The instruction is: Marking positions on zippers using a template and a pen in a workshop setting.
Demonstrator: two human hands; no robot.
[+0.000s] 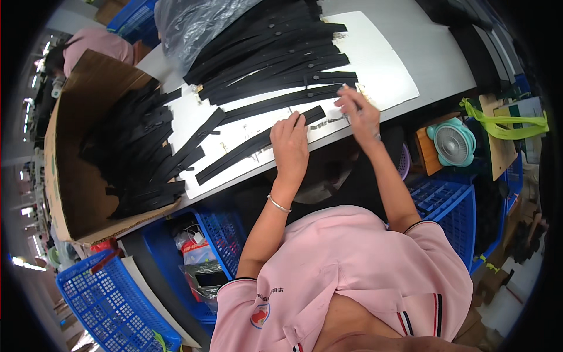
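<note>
A single black fabric strip (237, 155) lies slantwise along the near edge of the white board (387, 70). My left hand (290, 144) is on its right part, fingers bent and gripping it. To the right of the strip's end, my right hand (362, 116) hovers over the board's edge. Its fingers are curled and smeared by motion, so whether they hold anything is hidden. Just beyond both hands, a row of black strips with round dark buttons (275, 70) covers the board, the closest one ending near my right fingertips.
A cardboard box (64, 158) heaped with black strips (129, 146) stands at the left. Clear plastic sheeting (190, 29) lies at the back. Blue crates (117, 299) flank me below the table. A turquoise fan (451, 144) sits at the right. Another person (97, 47) is at far left.
</note>
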